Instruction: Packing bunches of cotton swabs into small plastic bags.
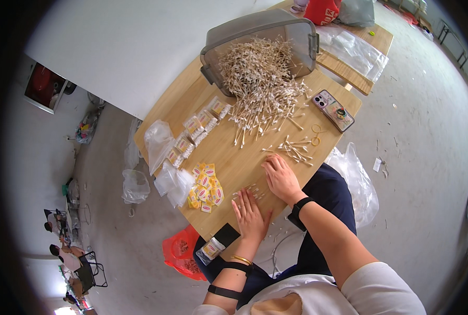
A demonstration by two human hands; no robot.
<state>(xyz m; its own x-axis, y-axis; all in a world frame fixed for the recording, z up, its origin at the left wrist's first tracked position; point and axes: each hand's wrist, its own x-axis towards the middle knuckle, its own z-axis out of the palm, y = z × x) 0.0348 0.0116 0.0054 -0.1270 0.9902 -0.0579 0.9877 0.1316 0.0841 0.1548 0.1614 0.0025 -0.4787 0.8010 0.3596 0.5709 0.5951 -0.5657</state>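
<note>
My left hand (251, 215) lies palm down near the table's front edge, its fingers spread. Under and beside its fingertips are several loose cotton swabs (252, 190). To the right, my right hand (282, 181) rests on the wood with its fingers bent and close together; what is under them is hidden. Just beyond it lies a small loose group of cotton swabs (297, 151). A pile of yellow and white printed cards (206, 188) sits left of my left hand. Farther off, a big heap of cotton swabs (260, 73) spills from a tipped grey plastic bin (255, 22).
Filled swab packs (193, 126) stand in a row on the left, beside clear plastic bags (159, 142). A phone (332, 109) and gold-handled scissors (316, 135) lie on the right. At the near edge is another pack (212, 248); a red bag (181, 254) hangs below.
</note>
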